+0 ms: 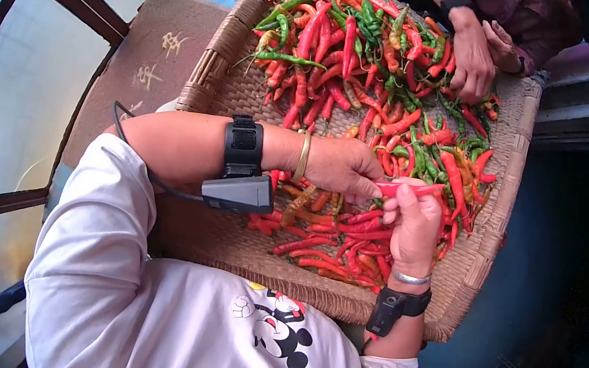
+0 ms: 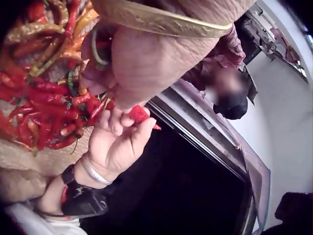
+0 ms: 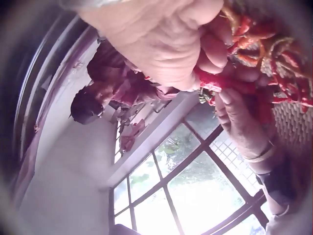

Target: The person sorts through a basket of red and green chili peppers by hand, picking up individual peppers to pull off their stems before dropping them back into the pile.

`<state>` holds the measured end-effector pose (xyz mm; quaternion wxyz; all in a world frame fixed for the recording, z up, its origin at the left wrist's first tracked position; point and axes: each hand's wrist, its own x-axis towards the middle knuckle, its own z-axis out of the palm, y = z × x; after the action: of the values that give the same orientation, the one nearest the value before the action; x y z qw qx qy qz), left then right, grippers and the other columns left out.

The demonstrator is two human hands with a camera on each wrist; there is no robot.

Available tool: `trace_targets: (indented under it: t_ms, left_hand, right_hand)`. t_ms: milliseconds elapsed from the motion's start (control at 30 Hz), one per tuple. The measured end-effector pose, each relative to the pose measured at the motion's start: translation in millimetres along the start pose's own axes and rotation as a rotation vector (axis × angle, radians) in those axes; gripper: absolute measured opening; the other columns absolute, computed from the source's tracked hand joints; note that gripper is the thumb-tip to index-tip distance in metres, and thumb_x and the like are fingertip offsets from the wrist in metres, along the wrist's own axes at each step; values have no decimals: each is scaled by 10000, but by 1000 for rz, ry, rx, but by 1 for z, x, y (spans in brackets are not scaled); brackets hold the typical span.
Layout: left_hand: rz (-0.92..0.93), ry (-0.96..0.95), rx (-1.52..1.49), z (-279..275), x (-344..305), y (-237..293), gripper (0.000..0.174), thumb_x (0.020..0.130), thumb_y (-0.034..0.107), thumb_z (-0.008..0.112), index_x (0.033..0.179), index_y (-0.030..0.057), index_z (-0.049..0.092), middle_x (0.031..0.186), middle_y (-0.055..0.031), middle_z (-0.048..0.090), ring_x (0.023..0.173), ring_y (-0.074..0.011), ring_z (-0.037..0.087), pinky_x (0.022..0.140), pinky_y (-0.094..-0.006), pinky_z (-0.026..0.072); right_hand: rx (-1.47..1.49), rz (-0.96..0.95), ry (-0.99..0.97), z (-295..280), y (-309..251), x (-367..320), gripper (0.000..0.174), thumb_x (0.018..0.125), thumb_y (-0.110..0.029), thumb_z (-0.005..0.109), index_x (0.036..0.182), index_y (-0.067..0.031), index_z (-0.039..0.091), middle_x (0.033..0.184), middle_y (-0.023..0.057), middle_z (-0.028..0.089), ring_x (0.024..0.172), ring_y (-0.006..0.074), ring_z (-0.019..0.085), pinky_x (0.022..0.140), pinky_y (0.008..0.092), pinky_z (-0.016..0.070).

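A red chili pepper (image 1: 422,189) spans the gap between my two hands, over the right part of a wicker tray (image 1: 222,244). My left hand (image 1: 348,166), with a gold bangle at its wrist, pinches the pepper's left end. Thumb and fingers of my right hand (image 1: 416,224) grip the pepper farther along, below a silver bangle-free palm. In the left wrist view the pepper (image 2: 139,114) shows red at the right fingertips. A bit of green stem (image 3: 204,96) appears beside the held pepper in the right wrist view. Loose red peppers (image 1: 335,241) lie beneath both hands.
A big heap of red and green peppers (image 1: 349,45) fills the tray's far half. At the far right another person's hands (image 1: 475,58) reach into the heap. A framed window (image 1: 37,94) stands on the left, beside a brown mat (image 1: 160,52).
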<state>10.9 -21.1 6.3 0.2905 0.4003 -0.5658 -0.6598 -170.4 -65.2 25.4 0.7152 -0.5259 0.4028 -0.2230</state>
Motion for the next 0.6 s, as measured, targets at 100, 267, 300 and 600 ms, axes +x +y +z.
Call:
trace_targets:
  t_ms: [100,267,300,600]
  left_hand:
    - [115,57,70,-4,3,-9,188,826,174,525,892,-1,549,742,-5,559,685,-69,523,630,-225,451]
    - [80,153,-13,-10,12,-22,167,827,166,524,890,15,555,761,18,558,701,-51,516,640,-214,443]
    - [88,203,-134,-9,13,-24,177,828,191,519,862,23,565,705,14,560,649,-55,515,580,-211,431]
    - [2,250,-653,-7,12,-16,248,878,158,394,1097,48,434,942,-44,541,832,-118,551,697,-258,494]
  right_hand:
    - [147,-143,153,-19,-7,1,118,835,-174,499,832,-59,525,632,21,529,499,60,462,428,172,377]
    - [513,-342,291,-49,-24,3,220,845,-242,476,928,-42,516,766,47,564,593,91,498,470,204,402]
    - [685,-402,412,-48,-26,4,269,849,-256,462,987,-30,508,813,59,571,623,102,508,481,211,408]
    - [-436,-421,35,7,7,4,258,743,-3,556,998,-4,524,860,44,539,706,89,522,520,177,421]
